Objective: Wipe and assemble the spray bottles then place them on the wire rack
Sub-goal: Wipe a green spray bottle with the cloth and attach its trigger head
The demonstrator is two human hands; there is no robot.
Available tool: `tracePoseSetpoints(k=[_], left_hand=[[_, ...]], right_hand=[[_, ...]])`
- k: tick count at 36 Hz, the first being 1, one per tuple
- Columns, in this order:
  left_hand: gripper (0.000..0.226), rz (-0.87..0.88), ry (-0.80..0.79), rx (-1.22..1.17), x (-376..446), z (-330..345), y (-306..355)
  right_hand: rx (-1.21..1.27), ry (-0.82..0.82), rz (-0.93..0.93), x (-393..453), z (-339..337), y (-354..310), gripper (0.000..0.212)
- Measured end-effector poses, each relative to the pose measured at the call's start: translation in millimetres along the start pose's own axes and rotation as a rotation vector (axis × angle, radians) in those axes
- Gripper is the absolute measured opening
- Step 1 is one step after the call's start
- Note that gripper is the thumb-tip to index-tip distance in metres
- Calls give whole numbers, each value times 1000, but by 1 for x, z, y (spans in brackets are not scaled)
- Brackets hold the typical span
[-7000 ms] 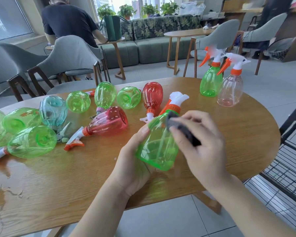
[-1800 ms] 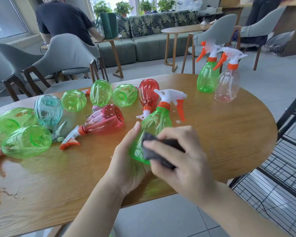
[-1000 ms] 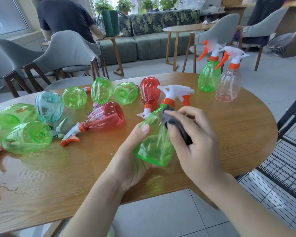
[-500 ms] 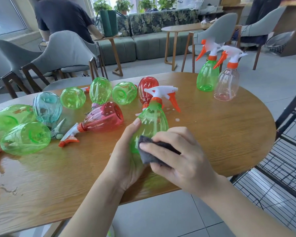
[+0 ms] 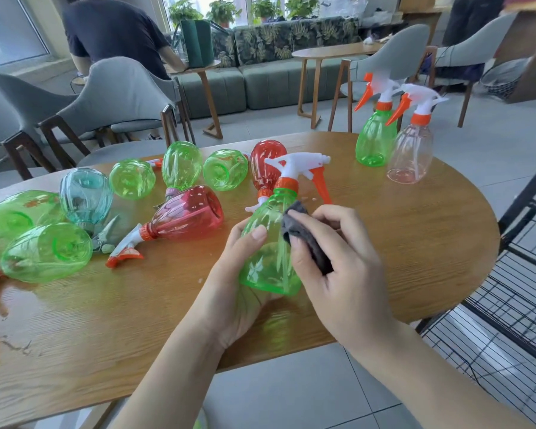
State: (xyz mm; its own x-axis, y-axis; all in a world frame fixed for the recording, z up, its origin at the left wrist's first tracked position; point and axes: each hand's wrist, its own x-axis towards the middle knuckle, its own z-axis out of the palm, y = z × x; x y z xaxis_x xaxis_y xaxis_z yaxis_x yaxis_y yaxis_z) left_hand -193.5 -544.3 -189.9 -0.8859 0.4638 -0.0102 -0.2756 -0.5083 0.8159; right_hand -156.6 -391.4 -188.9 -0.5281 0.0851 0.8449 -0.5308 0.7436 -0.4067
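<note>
Lounge: sofa (image 5: 260, 72), armchairs (image 5: 118, 91).

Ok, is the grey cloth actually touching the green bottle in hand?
Touching. The head view shows the right hand pressing the grey cloth against the green spray bottle, no gap visible.

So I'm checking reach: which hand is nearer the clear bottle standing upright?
Right. The right hand is between the held bottle and the clear bottle; the left hand lies farther left.

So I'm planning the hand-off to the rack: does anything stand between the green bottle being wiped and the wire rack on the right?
Nothing visible does. The green bottle is held off the table edge, and the floor gap toward the wire rack looks open. The right hand with the cloth is on that side.
</note>
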Motion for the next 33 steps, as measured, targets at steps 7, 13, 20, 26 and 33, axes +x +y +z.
tracePoseSetpoints(k=[7, 13, 20, 26, 33], left_hand=[[47, -49, -56, 11, 0, 3, 0], [58, -133, -65, -144, -3, 5, 6], [71, -170, -45, -203, -3, 2, 7], [54, -18, -18, -66, 0, 4, 4], [70, -24, 107, -16, 3, -9, -5]], right_hand=[[72, 0, 62, 9, -3, 8, 29], [90, -53, -257, -10, -2, -1, 23], [4, -136, -453, -13, 0, 7, 27], [-75, -14, -135, 9, -3, 2, 30], [-99, -25, 92, 12, -2, -3, 35]])
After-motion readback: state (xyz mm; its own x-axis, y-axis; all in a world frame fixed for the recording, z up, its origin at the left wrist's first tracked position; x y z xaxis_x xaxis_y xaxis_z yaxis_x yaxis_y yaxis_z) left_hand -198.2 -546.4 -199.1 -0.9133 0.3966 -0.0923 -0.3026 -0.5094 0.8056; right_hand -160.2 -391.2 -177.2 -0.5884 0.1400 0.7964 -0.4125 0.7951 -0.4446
